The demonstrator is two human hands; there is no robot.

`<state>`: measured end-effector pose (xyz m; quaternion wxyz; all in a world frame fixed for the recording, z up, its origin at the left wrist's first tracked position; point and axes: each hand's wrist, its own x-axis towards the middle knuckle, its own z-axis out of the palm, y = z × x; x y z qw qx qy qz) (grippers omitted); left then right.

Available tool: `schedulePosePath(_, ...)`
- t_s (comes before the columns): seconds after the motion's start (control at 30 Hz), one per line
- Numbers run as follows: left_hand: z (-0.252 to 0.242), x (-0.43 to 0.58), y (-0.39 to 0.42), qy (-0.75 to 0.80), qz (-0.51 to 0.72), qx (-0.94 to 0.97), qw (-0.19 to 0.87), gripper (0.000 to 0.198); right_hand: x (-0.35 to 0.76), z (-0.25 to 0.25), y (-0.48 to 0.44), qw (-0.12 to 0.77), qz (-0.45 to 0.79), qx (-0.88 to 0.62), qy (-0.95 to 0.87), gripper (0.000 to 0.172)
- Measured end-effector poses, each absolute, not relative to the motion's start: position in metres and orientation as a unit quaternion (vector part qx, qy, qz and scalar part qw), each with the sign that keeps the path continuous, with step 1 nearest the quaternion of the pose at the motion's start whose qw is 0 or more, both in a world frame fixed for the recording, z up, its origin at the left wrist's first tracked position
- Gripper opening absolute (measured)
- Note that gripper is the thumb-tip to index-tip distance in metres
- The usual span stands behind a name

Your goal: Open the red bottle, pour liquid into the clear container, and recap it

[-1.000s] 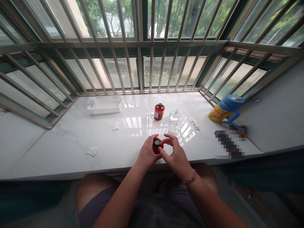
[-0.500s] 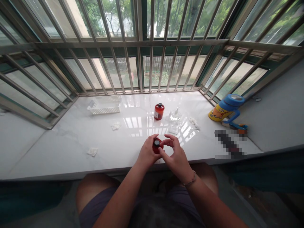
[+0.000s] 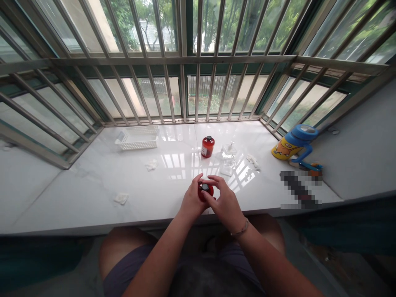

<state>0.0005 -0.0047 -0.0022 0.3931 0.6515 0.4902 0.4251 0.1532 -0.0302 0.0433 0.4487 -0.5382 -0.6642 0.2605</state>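
Note:
A red bottle (image 3: 201,196) with a black cap (image 3: 205,187) stands upright near the front edge of the white marble counter (image 3: 161,198). My left hand (image 3: 192,199) is wrapped round the bottle's left side. Over the top, my right hand (image 3: 225,200) has its thumb and forefinger closed about the cap from either side. Farther back stands a second red bottle (image 3: 208,147), black-capped too, with a white label. To its right are clear plastic or glass containers (image 3: 228,159), one with what looks like a pump top.
A white perforated basket (image 3: 137,140) lies at the back left. Crumpled white tissues (image 3: 121,198) are scattered on the counter. On the right stand a blue and yellow handled flask (image 3: 293,142) and a blurred-out dark object (image 3: 298,189). Metal bars (image 3: 173,61) line the window behind.
My right hand has moved left over the bottle, its thumb and fingers closing in round the cap. My left hand still holds the bottle; the view has shifted slightly.

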Motion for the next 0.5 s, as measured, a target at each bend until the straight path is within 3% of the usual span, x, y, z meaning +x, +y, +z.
schedulePosePath(0.2,-0.005,0.004,-0.007,0.502,0.431,0.632,0.404,0.095,0.152,0.045,-0.021,0.439,0.221,-0.572,-0.657,0.03)
schedulePosePath(0.5,-0.014,0.013,-0.012,0.526,0.461,0.634,0.33,0.08,0.147,0.044,-0.018,0.437,0.195,-0.588,-0.652,0.037)
